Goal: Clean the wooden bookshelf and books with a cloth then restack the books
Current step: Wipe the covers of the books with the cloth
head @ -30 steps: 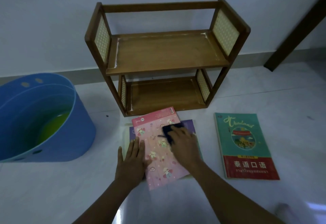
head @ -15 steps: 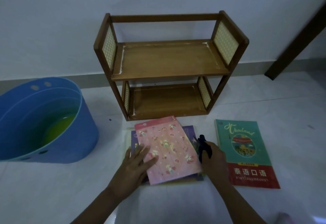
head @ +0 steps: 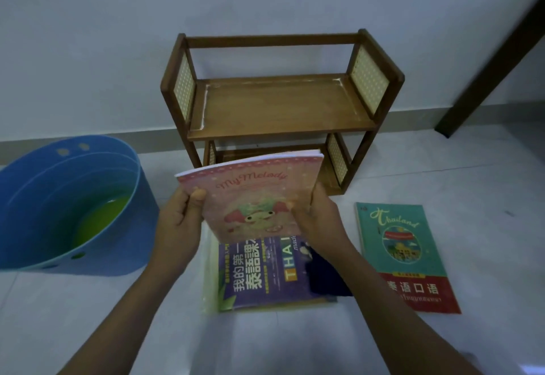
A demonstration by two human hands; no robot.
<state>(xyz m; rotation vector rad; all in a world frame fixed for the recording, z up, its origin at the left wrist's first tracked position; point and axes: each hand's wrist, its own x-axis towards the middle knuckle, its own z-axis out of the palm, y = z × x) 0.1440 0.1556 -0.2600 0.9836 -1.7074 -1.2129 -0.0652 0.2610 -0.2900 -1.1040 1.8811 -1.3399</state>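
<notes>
Wooden bookshelf [head: 281,109] against the wall, both shelves bare, pale streaks along the upper shelf's edges. Directly in front of the bookshelf, raised off the floor and tilted up toward the camera: pink book [head: 253,194] with "My Melody" lettering, its page edges on top. Left hand [head: 181,221] gripping the pink book's left edge, thumb on the cover, fingers curled behind. Right hand [head: 320,215] gripping the right edge, thumb on the cover, fingers wrapped round the spine side. Below the pink book, flat on the floor in front of the bookshelf: purple book [head: 259,271] with Chinese lettering and "THAI", lying on another thin pale item whose edge alone shows. Dark cloth [head: 324,277] lying on the purple book's right part, partly under the right forearm. Right of the purple book, apart from it, flat on the floor in front of the bookshelf's right end: teal book [head: 404,253] marked "Thailand", red band at its bottom. Left of the bookshelf, on the floor: blue tub [head: 97,244] holding green liquid.
</notes>
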